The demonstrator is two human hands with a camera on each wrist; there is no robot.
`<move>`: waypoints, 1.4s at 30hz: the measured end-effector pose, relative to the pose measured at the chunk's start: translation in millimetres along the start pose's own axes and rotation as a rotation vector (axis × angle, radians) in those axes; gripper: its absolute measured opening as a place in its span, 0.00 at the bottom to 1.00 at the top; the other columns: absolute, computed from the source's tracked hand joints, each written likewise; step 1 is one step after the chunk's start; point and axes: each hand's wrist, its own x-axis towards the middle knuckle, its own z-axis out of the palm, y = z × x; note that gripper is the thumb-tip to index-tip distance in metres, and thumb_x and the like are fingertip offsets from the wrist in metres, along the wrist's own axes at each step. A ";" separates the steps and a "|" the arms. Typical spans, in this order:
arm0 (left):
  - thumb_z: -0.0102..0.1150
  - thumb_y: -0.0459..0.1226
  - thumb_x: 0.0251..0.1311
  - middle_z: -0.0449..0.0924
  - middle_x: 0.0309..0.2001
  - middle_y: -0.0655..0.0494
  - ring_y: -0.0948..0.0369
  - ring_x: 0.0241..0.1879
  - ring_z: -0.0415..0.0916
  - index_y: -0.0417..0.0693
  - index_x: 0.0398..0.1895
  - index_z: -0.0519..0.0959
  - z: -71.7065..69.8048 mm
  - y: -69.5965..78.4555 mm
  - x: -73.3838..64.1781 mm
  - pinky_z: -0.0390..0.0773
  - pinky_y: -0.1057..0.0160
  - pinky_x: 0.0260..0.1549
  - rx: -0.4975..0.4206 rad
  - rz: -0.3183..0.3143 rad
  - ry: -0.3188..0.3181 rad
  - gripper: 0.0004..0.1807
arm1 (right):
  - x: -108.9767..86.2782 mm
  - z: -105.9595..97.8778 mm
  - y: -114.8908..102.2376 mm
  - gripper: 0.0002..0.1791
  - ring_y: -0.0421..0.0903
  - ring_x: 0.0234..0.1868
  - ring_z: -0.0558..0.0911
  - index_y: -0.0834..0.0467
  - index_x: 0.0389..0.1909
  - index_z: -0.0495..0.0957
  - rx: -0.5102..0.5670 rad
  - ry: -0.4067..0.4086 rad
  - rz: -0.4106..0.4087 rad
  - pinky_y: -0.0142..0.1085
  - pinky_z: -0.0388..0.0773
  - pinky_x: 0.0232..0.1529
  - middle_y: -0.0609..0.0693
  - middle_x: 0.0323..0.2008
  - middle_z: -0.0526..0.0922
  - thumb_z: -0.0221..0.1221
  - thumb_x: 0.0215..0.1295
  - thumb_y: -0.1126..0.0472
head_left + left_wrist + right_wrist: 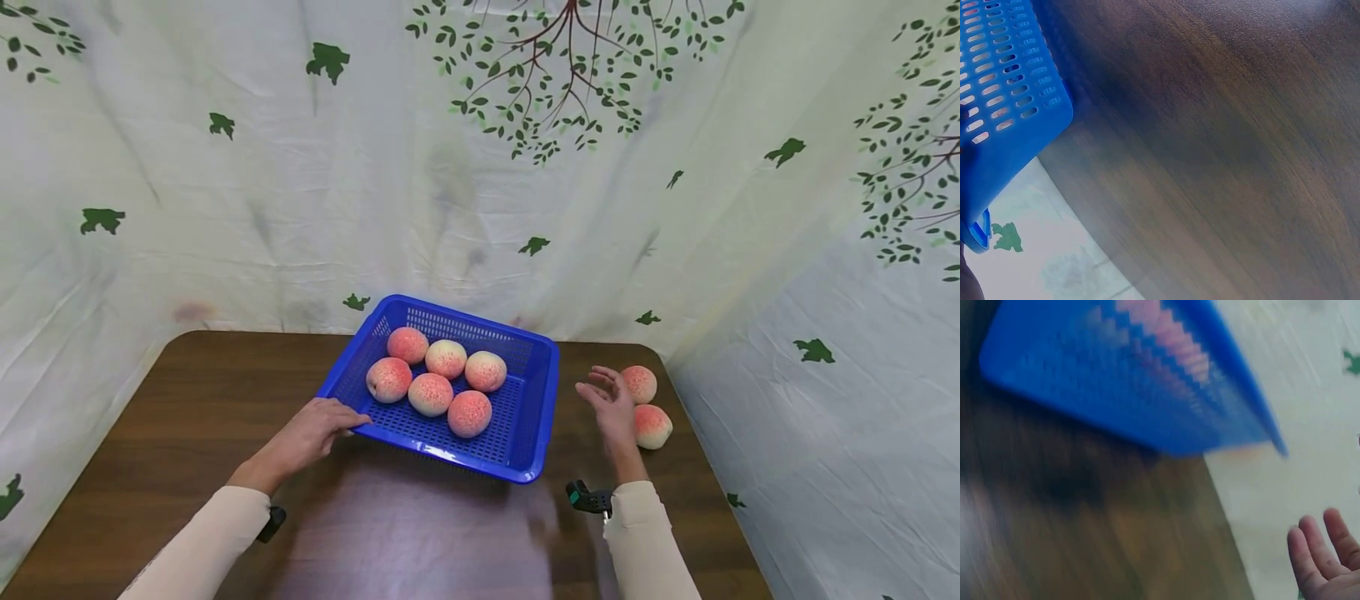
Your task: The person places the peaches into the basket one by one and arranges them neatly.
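A blue plastic basket with slotted walls holds several pink-and-cream peaches. At its near left corner, my left hand grips the rim, thumb over the top. The left wrist view shows the basket's outer wall with a dark shadow on the tabletop beside it. My right hand is raised right of the basket, fingers loosely spread and holding nothing. Just beyond that hand, two more peaches sit on the table, one partly covered by it. In the right wrist view its fingers show apart from the basket.
The brown wooden table ends at a back edge just behind the basket. White cloth printed with leaves and branches hangs behind it and on the right side. A small black device is worn at the right wrist.
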 end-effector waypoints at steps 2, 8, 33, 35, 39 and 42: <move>0.67 0.22 0.44 0.86 0.37 0.54 0.57 0.37 0.79 0.41 0.42 0.85 -0.1 -0.2 -0.3 0.75 0.53 0.38 0.000 -0.002 -0.001 0.18 | 3.3 -12.5 3.6 0.27 0.42 0.48 0.76 0.63 0.61 0.66 -0.012 0.041 -0.004 0.24 0.73 0.45 0.57 0.55 0.71 0.63 0.63 0.64; 0.67 0.23 0.46 0.86 0.37 0.54 0.57 0.38 0.79 0.42 0.43 0.85 -1.3 -0.3 -1.9 0.75 0.53 0.39 0.011 -0.035 -0.037 0.18 | 10.3 -49.4 17.1 0.28 0.53 0.57 0.71 0.67 0.61 0.66 -0.023 0.182 -0.080 0.22 0.69 0.49 0.63 0.57 0.70 0.64 0.61 0.67; 0.67 0.23 0.45 0.86 0.38 0.55 0.56 0.39 0.80 0.42 0.43 0.85 -2.2 -0.7 -2.4 0.75 0.52 0.39 -0.010 -0.022 -0.023 0.18 | 12.4 -115.1 71.8 0.41 0.58 0.71 0.54 0.60 0.71 0.59 -0.180 0.218 0.071 0.55 0.52 0.68 0.61 0.70 0.58 0.68 0.59 0.59; 0.68 0.24 0.45 0.86 0.38 0.55 0.56 0.39 0.80 0.43 0.43 0.85 -1.2 -1.2 -2.0 0.75 0.53 0.39 -0.006 -0.017 -0.019 0.18 | 13.0 -114.0 72.8 0.42 0.56 0.71 0.55 0.60 0.72 0.57 -0.169 0.200 0.084 0.53 0.54 0.68 0.60 0.71 0.56 0.67 0.59 0.59; 0.68 0.23 0.44 0.86 0.37 0.56 0.57 0.38 0.80 0.43 0.42 0.85 1.7 -3.0 -1.2 0.75 0.54 0.38 -0.003 0.000 -0.008 0.18 | 14.3 -112.6 76.7 0.43 0.53 0.68 0.59 0.59 0.73 0.56 -0.175 0.186 0.110 0.48 0.57 0.66 0.58 0.71 0.57 0.67 0.60 0.59; 0.68 0.23 0.44 0.86 0.36 0.56 0.57 0.37 0.79 0.43 0.41 0.85 2.9 -3.5 -0.6 0.74 0.55 0.37 -0.002 0.005 -0.004 0.18 | 14.7 -112.3 80.6 0.43 0.50 0.65 0.61 0.58 0.73 0.56 -0.198 0.184 0.126 0.45 0.58 0.64 0.57 0.69 0.59 0.66 0.60 0.59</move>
